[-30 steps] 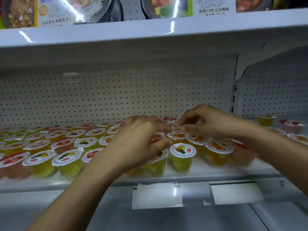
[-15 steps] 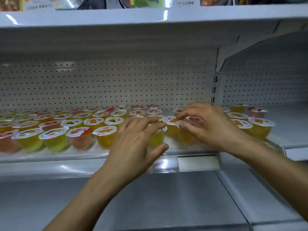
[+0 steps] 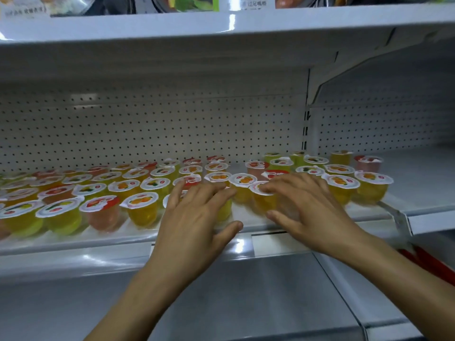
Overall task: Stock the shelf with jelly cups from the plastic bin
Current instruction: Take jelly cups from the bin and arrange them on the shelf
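Several jelly cups (image 3: pixel 142 207) with white foil lids stand in rows on the white shelf (image 3: pixel 73 242), yellow, orange and pink. My left hand (image 3: pixel 194 217) is spread flat, fingers straight, over the front cups near the middle. Beside it my right hand (image 3: pixel 305 207) is also spread with fingers extended; its fingertips lie on the lid of an orange cup (image 3: pixel 261 195). Neither hand holds a cup. The plastic bin is out of view.
A perforated white back panel (image 3: pixel 152 124) closes the shelf. An upper shelf (image 3: pixel 221 23) carries packaged meals. A lower grey shelf (image 3: pixel 221 303) lies below. A second shelf bay (image 3: pixel 423 178) to the right has bare room. Something red (image 3: pixel 428 264) shows at the right edge.
Both hands have let go of the cups they were pinching and spread flat, drawing back toward the shelf's front edge. The view has pulled back and shifted right.
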A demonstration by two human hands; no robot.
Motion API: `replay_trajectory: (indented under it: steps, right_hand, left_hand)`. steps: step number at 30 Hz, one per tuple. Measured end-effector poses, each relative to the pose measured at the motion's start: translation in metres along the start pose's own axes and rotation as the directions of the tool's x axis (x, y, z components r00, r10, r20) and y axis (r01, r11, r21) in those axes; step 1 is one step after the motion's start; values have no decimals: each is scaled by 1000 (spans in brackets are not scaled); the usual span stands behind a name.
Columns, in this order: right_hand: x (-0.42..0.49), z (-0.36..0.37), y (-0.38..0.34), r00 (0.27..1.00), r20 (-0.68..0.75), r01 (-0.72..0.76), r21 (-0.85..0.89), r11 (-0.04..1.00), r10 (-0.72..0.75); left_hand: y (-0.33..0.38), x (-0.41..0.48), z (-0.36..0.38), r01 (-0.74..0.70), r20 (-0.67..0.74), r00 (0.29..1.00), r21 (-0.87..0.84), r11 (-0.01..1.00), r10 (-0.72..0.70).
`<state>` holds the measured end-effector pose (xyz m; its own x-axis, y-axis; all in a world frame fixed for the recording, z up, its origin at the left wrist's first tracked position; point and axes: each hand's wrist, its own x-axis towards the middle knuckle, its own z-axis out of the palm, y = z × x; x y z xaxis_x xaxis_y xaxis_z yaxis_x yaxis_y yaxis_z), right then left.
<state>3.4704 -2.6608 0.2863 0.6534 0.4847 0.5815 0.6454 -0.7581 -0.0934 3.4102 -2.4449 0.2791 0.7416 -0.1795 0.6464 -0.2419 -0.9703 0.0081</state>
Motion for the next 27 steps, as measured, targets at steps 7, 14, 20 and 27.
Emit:
replay_trajectory:
  steps: [7,14,20,27]
  right_hand:
    - [13,16,-2,998,-57,-13,-89,996,8]
    - [15,22,-5,994,-114,-19,-104,994,8]
    - [15,16,-7,984,-139,109,4,994,-108]
    - [20,27,-9,979,-159,135,44,990,-126]
  left_hand:
    - [-13,3,1,-36,10,999,0,999,36]
    - [-21,7,6,-105,-9,994,14,994,105]
    - [-21,8,8,-71,-28,997,1,997,71]
    - [-17,9,7,-41,-54,998,5,999,41]
